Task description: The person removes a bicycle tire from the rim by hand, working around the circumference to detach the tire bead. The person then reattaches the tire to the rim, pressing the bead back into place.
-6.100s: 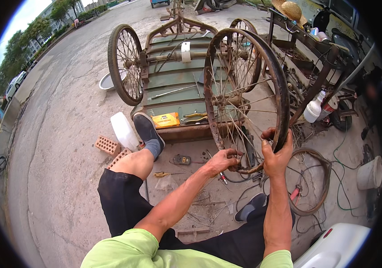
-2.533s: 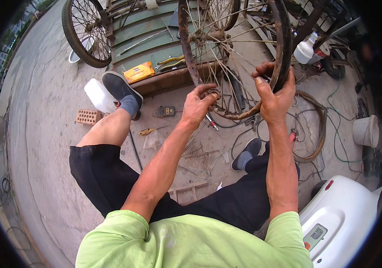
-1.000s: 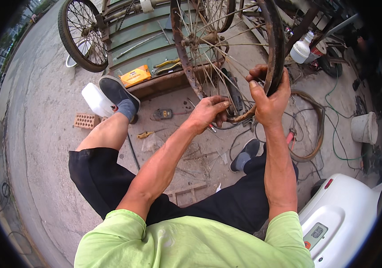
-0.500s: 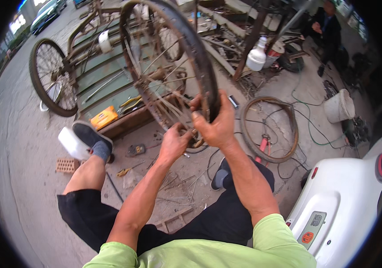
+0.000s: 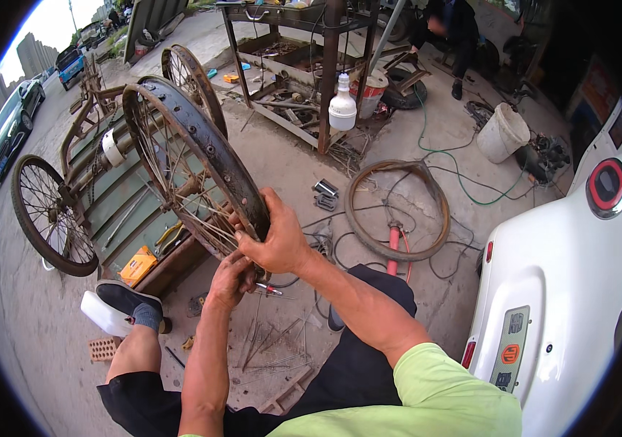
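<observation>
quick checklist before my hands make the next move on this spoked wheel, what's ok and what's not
1. Right hand gripping the wheel by its rim: ok.
2. Left hand at the low end of the rim, just below the right: ok; whether it pinches a small part: cannot tell.
3. Every spoke seated in the rim: cannot tell; the hands hide the lower part.
4. Ground near the feet free of loose bits: not ok; thin rods lie scattered there.
5. Brown hoop apart from the wheel: ok, it lies on the ground to the right.
6. Yellow-handled pliers in sight: ok, on the green panel.
</observation>
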`<state>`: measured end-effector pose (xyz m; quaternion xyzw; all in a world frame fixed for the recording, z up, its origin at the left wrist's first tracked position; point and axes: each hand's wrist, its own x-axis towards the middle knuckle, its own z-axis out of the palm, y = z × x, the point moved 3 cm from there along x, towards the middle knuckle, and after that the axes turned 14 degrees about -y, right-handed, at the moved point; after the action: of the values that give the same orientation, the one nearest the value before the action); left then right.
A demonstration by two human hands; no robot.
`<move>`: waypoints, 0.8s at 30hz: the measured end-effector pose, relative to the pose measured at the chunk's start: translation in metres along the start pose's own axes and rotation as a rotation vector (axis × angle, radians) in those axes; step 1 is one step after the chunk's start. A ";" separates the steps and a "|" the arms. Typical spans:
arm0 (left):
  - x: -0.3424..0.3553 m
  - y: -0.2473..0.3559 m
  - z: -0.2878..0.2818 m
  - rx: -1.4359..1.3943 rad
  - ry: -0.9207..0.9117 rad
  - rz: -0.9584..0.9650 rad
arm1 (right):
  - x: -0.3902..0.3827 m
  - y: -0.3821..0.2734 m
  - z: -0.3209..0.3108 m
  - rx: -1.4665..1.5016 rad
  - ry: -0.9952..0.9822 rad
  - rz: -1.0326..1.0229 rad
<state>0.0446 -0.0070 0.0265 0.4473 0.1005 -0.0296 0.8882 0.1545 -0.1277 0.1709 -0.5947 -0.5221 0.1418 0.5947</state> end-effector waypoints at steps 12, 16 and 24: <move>-0.006 0.003 -0.009 0.001 -0.014 -0.127 | 0.003 0.014 0.007 0.103 -0.037 -0.020; -0.004 0.014 0.008 0.206 -0.029 -0.150 | -0.005 0.016 0.002 0.171 0.008 -0.001; -0.017 0.024 0.011 0.220 0.037 -0.145 | 0.001 0.002 0.016 0.172 0.016 -0.051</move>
<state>0.0332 -0.0025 0.0549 0.5339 0.1449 -0.0962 0.8275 0.1427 -0.1174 0.1657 -0.5290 -0.5182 0.1660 0.6512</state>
